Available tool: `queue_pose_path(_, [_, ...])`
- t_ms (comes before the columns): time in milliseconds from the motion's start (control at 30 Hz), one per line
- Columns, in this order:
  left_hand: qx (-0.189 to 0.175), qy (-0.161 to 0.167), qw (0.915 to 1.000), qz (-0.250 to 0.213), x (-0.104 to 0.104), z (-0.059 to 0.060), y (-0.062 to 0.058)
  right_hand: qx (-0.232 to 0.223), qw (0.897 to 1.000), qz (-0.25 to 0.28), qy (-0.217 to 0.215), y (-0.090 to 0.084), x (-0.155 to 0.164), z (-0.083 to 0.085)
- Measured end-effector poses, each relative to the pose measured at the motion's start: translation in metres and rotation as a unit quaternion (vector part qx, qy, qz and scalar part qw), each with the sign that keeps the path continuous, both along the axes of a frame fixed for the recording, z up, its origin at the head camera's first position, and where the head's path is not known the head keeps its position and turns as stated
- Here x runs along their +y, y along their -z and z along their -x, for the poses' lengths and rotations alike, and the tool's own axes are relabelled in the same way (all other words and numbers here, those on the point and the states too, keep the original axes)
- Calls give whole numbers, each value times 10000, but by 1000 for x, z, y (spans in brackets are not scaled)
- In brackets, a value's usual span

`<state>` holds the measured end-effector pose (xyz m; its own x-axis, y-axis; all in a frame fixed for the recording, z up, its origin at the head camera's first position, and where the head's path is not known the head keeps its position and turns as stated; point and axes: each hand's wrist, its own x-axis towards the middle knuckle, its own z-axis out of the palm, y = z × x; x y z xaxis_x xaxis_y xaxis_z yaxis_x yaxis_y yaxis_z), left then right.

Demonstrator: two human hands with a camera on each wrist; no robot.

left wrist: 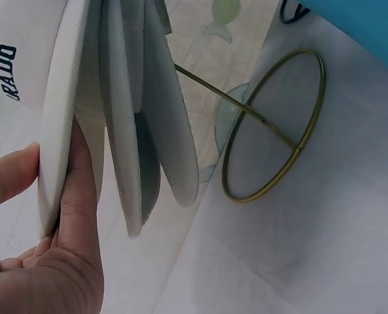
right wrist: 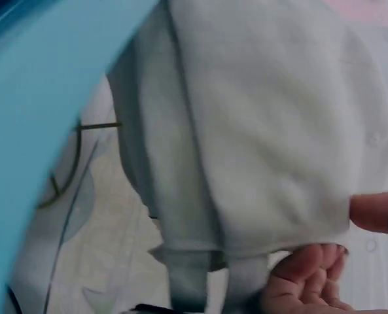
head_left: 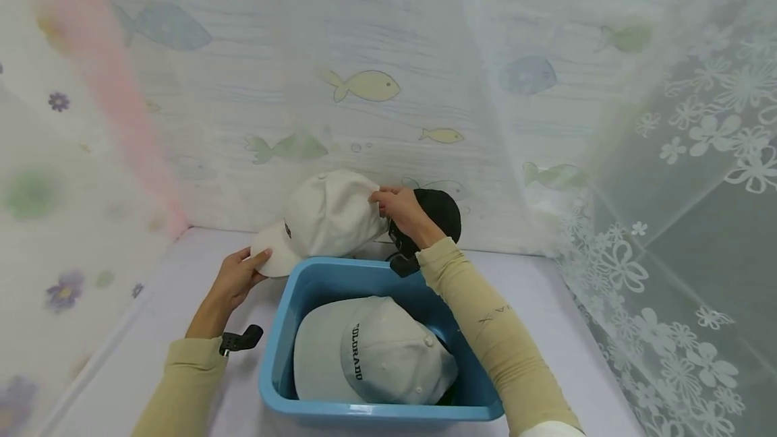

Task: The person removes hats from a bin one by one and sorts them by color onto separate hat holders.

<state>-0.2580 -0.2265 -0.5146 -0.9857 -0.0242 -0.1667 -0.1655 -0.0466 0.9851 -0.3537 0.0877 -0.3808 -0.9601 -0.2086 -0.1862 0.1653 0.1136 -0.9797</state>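
Observation:
My left hand (head_left: pixel 235 278) pinches the brim of a white baseball cap (head_left: pixel 330 218) behind the bin, thumb on one face and fingers on the other. At the cap's back edge my right hand (head_left: pixel 405 211) grips the fabric between thumb and fingers. Dark lettering ending in "RADO" shows on its front in the left wrist view. Beneath it, more pale caps (left wrist: pixel 125 150) are stacked on a brass-coloured stand with a round wire base (left wrist: pixel 318 111). The right wrist view shows the cap's crown (right wrist: pixel 279 131) and the back straps (right wrist: pixel 188 281) hanging below.
A blue plastic bin (head_left: pixel 388 411) stands in front, holding a pale cap (head_left: pixel 388 356) marked "COLORADO". Right of the white caps is a black cap (head_left: pixel 440 211), partly behind my right hand. A fish-patterned curtain (head_left: pixel 364 86) hangs behind the white tabletop (head_left: pixel 534 329).

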Motion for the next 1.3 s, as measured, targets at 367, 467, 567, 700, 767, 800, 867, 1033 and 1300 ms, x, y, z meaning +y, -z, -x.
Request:
queue_pose_path(367, [214, 147, 9989, 393, 3, 5, -3, -357, 9975, -115, -601, -7, 1, 1])
queue_pose_path(467, [197, 146, 9990, 378, 4, 6, -3, -50, 9992, -32, -398, -2, -4, -2])
queue_pose_path(567, [176, 113, 9992, 351, 3, 7, -3, 237, 9983, -334, -416, 2, -7, -4])
queue_pose_path(700, [191, 80, 9996, 195, 0, 8, -4, 328, 9952, -672, -639, 4, -6, -5])
queue_pose_path(767, [182, 80, 9997, 118, -2, 9, -5, 262, 9945, -650, -778, 5, -6, -4])
queue_pose_path(800, [160, 74, 9998, 92, -3, 9, -5, 223, 9943, -596, -858, 5, -6, -5])
queue_pose_path(867, [83, 12, 9999, 72, -4, 11, -4, 149, 9932, -560, -1010, 5, -8, -6])
queue_pose_path(1033, [-44, -150, 9997, 197, -2, 19, 6, 78, 9902, -930, -1039, 9, -8, -11])
queue_pose_path(1300, [409, -89, 9991, 7, -4, 30, 24, -217, 9842, -1281, -1199, 13, -4, -16])
